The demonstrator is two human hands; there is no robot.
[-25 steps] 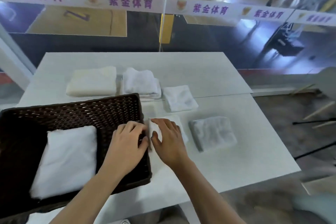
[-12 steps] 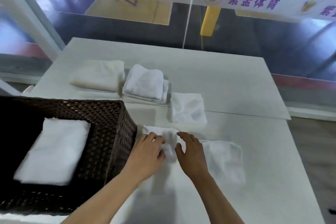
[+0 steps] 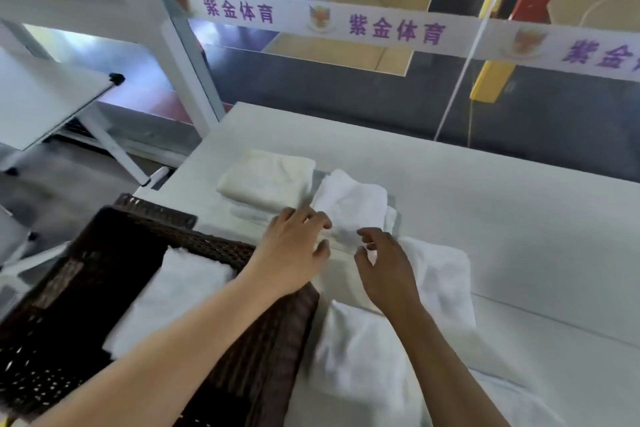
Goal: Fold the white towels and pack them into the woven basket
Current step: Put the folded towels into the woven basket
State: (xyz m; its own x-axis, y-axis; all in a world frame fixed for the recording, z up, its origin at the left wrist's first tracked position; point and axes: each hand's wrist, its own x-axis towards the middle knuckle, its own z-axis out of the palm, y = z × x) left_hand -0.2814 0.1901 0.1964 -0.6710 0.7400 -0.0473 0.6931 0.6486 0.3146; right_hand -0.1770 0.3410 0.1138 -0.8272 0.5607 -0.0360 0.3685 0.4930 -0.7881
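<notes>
Here left hand (image 3: 294, 253) and right hand (image 3: 384, 274), each grip spread, hover at the folded towel (image 3: 353, 204).

Motion-blurred, wide-angle warp, perhaps backlit

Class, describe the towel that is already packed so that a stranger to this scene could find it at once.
Start at the white table and find the dark woven basket at its near left corner. Inside lies one folded white towel. It alone sits within the basket; the other towels all lie out on the tabletop.
</notes>
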